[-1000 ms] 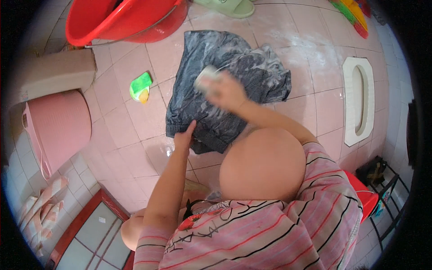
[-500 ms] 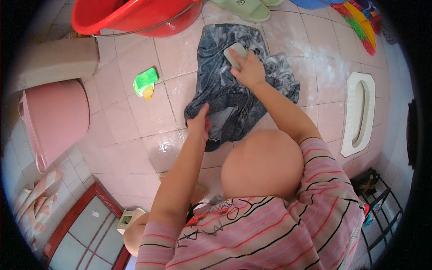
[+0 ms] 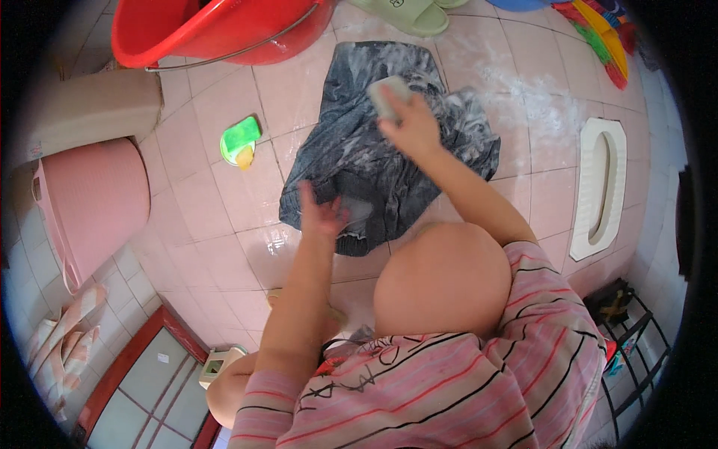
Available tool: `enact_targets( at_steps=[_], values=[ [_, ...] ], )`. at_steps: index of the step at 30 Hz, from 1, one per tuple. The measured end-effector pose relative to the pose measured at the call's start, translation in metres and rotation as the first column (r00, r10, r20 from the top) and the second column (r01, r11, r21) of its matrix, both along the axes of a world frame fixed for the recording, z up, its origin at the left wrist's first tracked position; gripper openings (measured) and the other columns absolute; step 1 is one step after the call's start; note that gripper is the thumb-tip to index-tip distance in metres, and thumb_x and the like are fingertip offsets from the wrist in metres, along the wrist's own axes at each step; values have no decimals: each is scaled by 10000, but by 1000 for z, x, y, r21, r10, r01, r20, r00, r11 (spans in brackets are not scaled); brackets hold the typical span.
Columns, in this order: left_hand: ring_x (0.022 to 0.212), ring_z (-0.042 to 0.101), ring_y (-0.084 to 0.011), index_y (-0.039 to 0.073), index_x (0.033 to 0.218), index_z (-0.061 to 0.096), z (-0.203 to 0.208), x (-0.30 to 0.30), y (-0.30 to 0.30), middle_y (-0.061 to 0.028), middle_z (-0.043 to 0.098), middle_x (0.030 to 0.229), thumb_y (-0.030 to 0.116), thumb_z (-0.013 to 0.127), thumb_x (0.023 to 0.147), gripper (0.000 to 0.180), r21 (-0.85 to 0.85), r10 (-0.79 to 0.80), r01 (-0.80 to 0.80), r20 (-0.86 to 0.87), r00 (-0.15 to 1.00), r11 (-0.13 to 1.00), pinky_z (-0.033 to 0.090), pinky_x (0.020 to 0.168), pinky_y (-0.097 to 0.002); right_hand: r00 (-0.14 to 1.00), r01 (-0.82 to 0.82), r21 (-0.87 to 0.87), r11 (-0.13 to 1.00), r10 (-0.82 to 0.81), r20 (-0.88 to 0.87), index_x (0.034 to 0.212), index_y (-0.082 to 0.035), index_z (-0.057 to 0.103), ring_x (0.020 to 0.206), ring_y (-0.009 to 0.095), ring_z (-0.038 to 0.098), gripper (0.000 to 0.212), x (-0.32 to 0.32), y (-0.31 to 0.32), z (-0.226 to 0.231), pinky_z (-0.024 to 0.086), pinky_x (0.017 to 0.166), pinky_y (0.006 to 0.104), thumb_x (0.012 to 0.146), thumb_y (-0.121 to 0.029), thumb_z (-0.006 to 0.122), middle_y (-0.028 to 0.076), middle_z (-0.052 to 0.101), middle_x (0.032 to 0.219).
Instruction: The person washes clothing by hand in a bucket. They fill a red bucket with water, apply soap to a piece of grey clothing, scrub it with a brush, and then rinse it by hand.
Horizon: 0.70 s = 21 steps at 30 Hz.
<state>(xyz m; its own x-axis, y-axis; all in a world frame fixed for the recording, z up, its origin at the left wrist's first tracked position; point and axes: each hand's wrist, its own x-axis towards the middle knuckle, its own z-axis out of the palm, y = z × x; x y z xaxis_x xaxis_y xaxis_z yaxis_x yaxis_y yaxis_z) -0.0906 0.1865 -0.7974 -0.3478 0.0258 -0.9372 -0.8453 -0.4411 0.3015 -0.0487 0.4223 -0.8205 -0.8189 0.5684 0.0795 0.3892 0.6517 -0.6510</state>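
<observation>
Dark grey shorts point(image 3: 336, 142) lie spread on the pink tiles, streaked with white lather over their far and right parts. My right hand point(image 3: 416, 129) is closed around a pale, rounded block point(image 3: 389, 96) on the far part of the shorts. Whether it is a soap bar or a brush I cannot tell. Slightly blurred, my left hand point(image 3: 323, 215) is over the near-left waistband with its fingers apart, holding nothing. The light inner lining shows beside it.
At the far left stands a red bucket point(image 3: 224, 37); green soap point(image 3: 241, 132) rests on a small dish nearer. A pink tub point(image 3: 93, 202) is on the left, a squat toilet point(image 3: 598, 191) on the right. Green slippers point(image 3: 407, 15) and a colourful broom point(image 3: 602, 45) lie beyond.
My left hand has loosened from the waistband, its fingers now spread. The shorts' near-left edge has shifted left and lies flatter. The pale block has moved slightly left and nearer in my right hand.
</observation>
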Motion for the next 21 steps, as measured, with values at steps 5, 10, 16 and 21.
enact_targets(
  at_steps=[5, 10, 16, 21],
  values=[
    [640, 540, -165, 40, 877, 595, -40, 1, -40, -31, 611, 773, 249, 658, 846, 220, -188, -359, 354, 5, 933, 916, 445, 554, -286, 766, -643, -51, 764, 643, -24, 1292, -369, 493, 898, 322, 549, 637, 2, -103, 9, 486, 766, 407, 690, -337, 701, 136, 478, 964],
    [506, 482, -117, 66, 704, 570, -14, 26, -72, -25, 561, 627, 206, 673, 824, 212, -379, -829, 791, 101, 551, 480, 346, 454, -246, 850, -428, 220, 877, 308, 427, 1191, -381, 572, 881, 308, 573, 408, -23, 9, 16, 516, 706, 428, 785, -334, 572, 112, 570, 914],
    [473, 451, -113, 82, 726, 544, -10, 53, -113, -23, 545, 600, 259, 726, 782, 260, -258, -895, 891, 155, 419, 373, 290, 398, -258, 966, -79, 281, 956, 4, 259, 1303, -334, 504, 926, 338, 568, 565, -37, 47, -6, 507, 718, 437, 757, -396, 633, 167, 545, 1079],
    [453, 443, -131, 87, 722, 596, -15, 19, -111, -26, 545, 581, 362, 740, 763, 314, -472, -774, 722, 123, 621, 505, 293, 401, -279, 667, -745, 6, 667, 745, -11, 1237, -351, 550, 934, 292, 540, 571, -14, -125, 8, 488, 792, 390, 683, -300, 679, 129, 544, 984]
  ],
)
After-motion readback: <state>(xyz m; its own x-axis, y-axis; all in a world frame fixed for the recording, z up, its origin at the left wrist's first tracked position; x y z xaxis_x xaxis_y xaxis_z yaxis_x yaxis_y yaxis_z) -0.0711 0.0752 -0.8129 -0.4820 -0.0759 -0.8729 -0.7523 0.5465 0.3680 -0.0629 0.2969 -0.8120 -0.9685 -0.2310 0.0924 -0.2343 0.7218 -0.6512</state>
